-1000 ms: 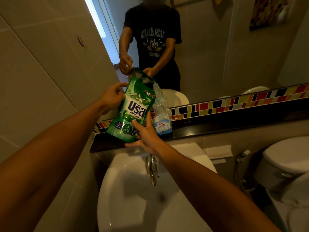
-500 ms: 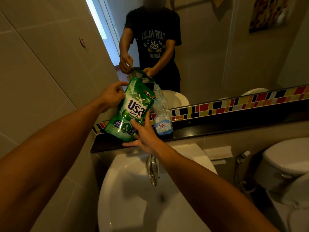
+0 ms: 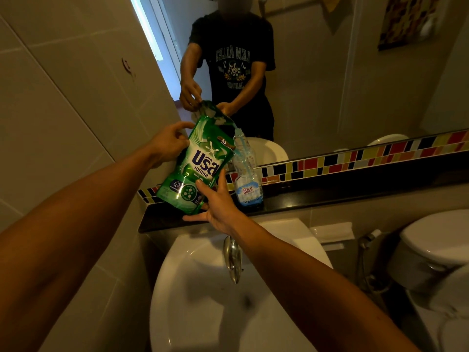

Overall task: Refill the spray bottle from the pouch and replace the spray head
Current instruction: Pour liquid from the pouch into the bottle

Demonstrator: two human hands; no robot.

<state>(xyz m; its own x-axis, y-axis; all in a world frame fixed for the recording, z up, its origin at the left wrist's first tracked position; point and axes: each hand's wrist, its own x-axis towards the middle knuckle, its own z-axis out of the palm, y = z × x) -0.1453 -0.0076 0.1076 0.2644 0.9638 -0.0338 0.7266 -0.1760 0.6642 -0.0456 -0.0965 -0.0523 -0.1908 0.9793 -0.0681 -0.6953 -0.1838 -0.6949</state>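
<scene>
A green refill pouch [image 3: 195,168] is tilted to the right, its torn top corner over the mouth of a clear spray bottle [image 3: 247,179]. The bottle stands upright without a spray head on the black ledge [image 3: 330,196]. A thin blue stream runs from the pouch into the bottle, and a little blue liquid lies at its bottom. My left hand [image 3: 168,143] grips the pouch's upper left edge. My right hand [image 3: 218,207] holds the pouch's lower right corner from below. No spray head is in view.
A white sink [image 3: 203,301] with a chrome tap [image 3: 232,257] lies below the ledge. A mirror above the mosaic tile strip [image 3: 355,158] reflects me. A toilet [image 3: 436,252] and a bidet hose [image 3: 368,250] are at the right. A tiled wall [image 3: 63,123] closes the left.
The pouch has tipped further to the right, its bottom raised, and a stream of liquid now runs into the bottle. Both hands keep their grip.
</scene>
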